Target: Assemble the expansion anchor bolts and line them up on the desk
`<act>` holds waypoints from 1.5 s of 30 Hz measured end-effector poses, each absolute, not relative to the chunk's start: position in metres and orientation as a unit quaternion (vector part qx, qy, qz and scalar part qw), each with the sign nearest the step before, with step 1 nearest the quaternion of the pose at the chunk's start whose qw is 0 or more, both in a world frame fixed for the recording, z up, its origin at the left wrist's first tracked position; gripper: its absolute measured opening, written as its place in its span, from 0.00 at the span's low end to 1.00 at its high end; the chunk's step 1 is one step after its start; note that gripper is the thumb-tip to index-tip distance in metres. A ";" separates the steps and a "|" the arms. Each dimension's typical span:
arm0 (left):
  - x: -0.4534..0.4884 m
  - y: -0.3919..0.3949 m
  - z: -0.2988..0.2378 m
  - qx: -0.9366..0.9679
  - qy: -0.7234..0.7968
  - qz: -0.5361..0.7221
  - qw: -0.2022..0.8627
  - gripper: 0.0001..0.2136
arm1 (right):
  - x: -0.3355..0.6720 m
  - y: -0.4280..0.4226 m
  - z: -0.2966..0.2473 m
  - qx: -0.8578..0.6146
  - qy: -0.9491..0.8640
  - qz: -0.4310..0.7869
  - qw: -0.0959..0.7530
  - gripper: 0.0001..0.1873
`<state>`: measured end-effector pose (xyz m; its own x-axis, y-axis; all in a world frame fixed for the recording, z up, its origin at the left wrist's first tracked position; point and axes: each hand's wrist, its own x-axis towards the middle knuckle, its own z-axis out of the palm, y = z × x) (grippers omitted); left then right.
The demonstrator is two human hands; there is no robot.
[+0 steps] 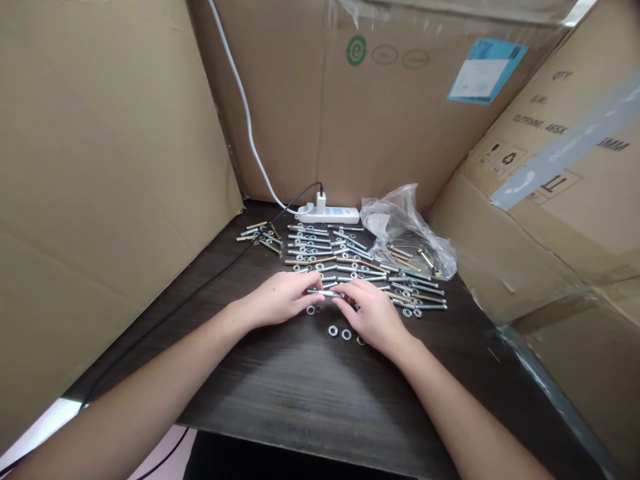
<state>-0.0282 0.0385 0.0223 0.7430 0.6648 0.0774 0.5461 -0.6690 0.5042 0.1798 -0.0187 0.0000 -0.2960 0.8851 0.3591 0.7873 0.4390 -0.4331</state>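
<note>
A slim silver bolt [325, 293] lies crosswise between my hands, just above the dark table. My left hand [280, 297] pinches its left end between thumb and fingers. At the other end, my right hand [374, 312] has thumb and fingertips closed on it; those fingers partly hide that end. Just below my left fingertips is a flat washer [311, 310] with a thin ring [319, 309] beside it. Nearer to me lie a hex nut [333, 331] and another washer [346, 335]. One more small metal piece [361, 340] is partly covered by my right hand.
Rows of bolts [307, 252] with nuts and rings spread behind my hands. More bolts [420, 307] lie right, and a loose pile [260, 235] left. A power strip [327, 215], a clear plastic bag [400, 220] and a black cable [200, 287] are near cardboard walls [280, 120].
</note>
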 end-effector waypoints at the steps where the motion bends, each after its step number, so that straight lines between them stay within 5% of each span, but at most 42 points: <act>1: -0.029 0.038 0.023 0.903 0.335 0.127 0.236 0.07 | 0.181 -0.018 0.001 -0.520 -0.803 0.083 0.277 0.09; 26: -0.034 0.032 0.020 0.936 0.309 0.044 0.161 0.08 | 0.208 -0.007 0.003 -0.538 -0.788 0.085 0.288 0.09; 45: -0.033 0.031 0.024 0.926 0.313 0.063 0.201 0.06 | 0.205 -0.009 0.002 -0.545 -0.792 0.090 0.261 0.09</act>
